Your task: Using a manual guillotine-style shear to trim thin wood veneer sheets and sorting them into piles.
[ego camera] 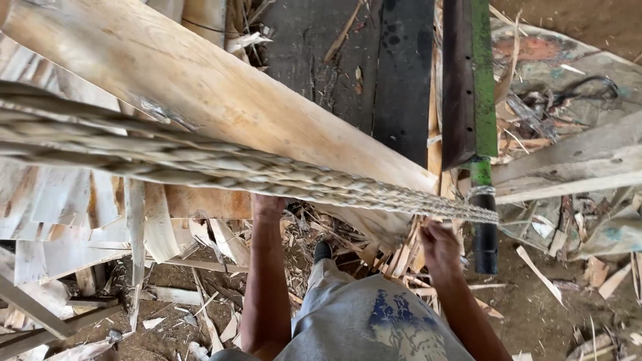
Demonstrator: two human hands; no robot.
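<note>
Several braided straw ropes [221,164] stretch from the left edge across to a green and black post [483,127], where they are tied. My left hand [267,205] reaches up under the ropes and a broad pale wooden plank [200,87]; its fingers are hidden behind them. My right hand [438,244] is raised just below the ropes near the post, fingers curled by thin wood slivers [404,257]; what it grips is unclear. My grey trousers [374,321] and one dark shoe [323,251] show below.
Wood offcuts and shavings [80,227] litter the dirt ground at left. Dark boards [374,67] lie behind the plank. More planks [568,167] and scraps lie at right, with a round stained surface [568,60] at top right.
</note>
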